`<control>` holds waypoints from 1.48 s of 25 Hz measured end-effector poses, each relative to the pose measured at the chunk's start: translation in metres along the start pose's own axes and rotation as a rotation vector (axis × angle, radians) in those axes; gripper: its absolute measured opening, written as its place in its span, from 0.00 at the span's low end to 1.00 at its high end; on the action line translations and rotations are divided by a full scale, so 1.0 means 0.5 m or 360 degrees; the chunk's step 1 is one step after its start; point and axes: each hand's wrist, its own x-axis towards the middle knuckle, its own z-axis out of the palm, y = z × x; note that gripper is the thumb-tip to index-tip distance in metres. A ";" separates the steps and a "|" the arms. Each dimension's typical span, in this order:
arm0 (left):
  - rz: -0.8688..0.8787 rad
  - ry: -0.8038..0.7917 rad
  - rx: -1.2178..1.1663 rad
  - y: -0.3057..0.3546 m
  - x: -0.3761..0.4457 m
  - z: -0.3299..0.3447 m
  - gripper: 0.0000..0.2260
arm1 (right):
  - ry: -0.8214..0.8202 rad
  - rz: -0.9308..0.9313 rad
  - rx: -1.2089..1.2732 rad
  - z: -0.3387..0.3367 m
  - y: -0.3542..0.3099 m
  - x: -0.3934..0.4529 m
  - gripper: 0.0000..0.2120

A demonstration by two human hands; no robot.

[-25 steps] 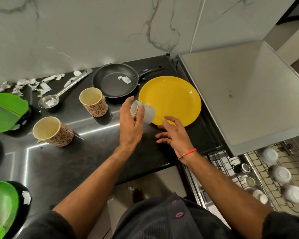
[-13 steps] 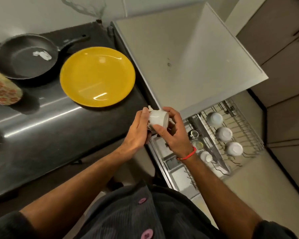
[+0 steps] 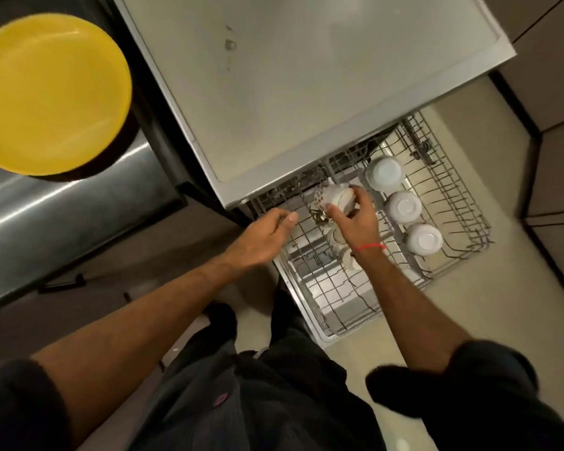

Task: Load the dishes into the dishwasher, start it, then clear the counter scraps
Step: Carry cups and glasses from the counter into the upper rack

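Note:
A small white cup (image 3: 334,198) with a patterned side lies tipped over in my right hand (image 3: 355,219), just above the wire rack (image 3: 453,196) of the pulled-out dishwasher, near its back left part. My left hand (image 3: 264,237) hovers at the rack's left edge, fingers loosely curled, holding nothing. Three white cups (image 3: 402,206) stand upside down in a row on the right side of the rack. More small cups sit under my right wrist, mostly hidden. A yellow plate (image 3: 49,92) rests on the dark counter at the far left.
The dishwasher's grey top panel (image 3: 306,76) overhangs the back of the rack. The dark counter (image 3: 62,216) runs along the left. Brown cabinet fronts (image 3: 554,125) stand at the right, with beige floor around the rack. My dark clothing fills the bottom.
The cup passed from both hands to my right hand alone and went down to the rack. My left hand let go. The view swung right, away from the pan and mugs.

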 end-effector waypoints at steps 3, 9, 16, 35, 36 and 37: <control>-0.0078 0.0050 0.0046 -0.030 0.025 0.017 0.23 | -0.0099 -0.0005 -0.0281 0.060 0.046 0.120 0.32; -0.0179 0.0202 -0.0031 -0.109 0.022 0.039 0.24 | -0.0223 -0.0089 -0.0825 0.134 0.113 0.210 0.34; -0.0260 0.0300 -0.0181 -0.143 -0.020 0.048 0.19 | -0.0006 -0.0258 -0.0590 0.160 0.146 0.200 0.33; -0.0142 0.0321 -0.0236 -0.159 -0.054 0.025 0.21 | -0.0074 0.0027 -0.1166 0.144 0.165 0.182 0.38; -0.0107 0.0314 -0.0226 -0.159 -0.064 0.021 0.21 | -0.0026 0.0001 -0.1136 0.135 0.165 0.161 0.36; -0.0080 0.0303 -0.0219 -0.161 -0.074 0.016 0.20 | 0.0026 -0.0030 -0.1120 0.127 0.165 0.138 0.33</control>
